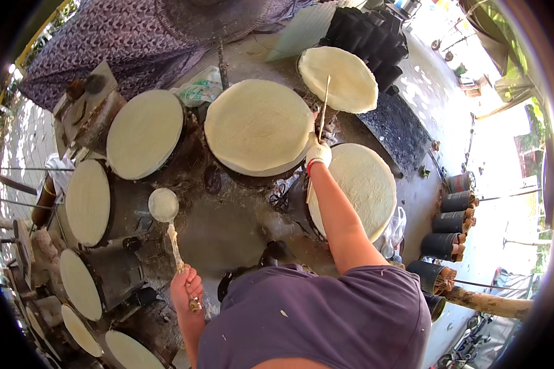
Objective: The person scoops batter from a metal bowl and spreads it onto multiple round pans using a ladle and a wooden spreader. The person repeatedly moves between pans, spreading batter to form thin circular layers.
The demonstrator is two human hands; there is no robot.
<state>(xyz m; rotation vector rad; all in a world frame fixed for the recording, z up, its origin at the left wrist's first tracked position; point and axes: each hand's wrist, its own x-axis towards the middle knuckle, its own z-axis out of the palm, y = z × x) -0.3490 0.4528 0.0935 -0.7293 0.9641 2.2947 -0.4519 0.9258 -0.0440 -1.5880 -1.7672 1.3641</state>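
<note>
My left hand (pixel 186 288) grips the batter-crusted handle of a ladle (pixel 163 205); its round bowl is coated with pale batter. My right hand (pixel 317 150), in a white knit glove with a red cuff, holds a thin wooden stick (pixel 324 108) that slants up past the glove. That hand is at the right edge of a large pale crepe-like sheet (pixel 258 127) on a round griddle; whether its fingers touch the sheet cannot be made out. Under my right forearm lies another pale sheet (pixel 362 189) on its griddle. A further round sheet (pixel 339 78) is beyond the stick.
More coated griddles on drum stoves curve along the left, including a near one (pixel 145 133). A pedestal fan (pixel 212 18) stands at the back. Black cylinders (pixel 364 41) are piled behind a dark board (pixel 397 133). Black buckets (pixel 448 223) line the right. Another person's arm (pixel 44 203) shows at far left.
</note>
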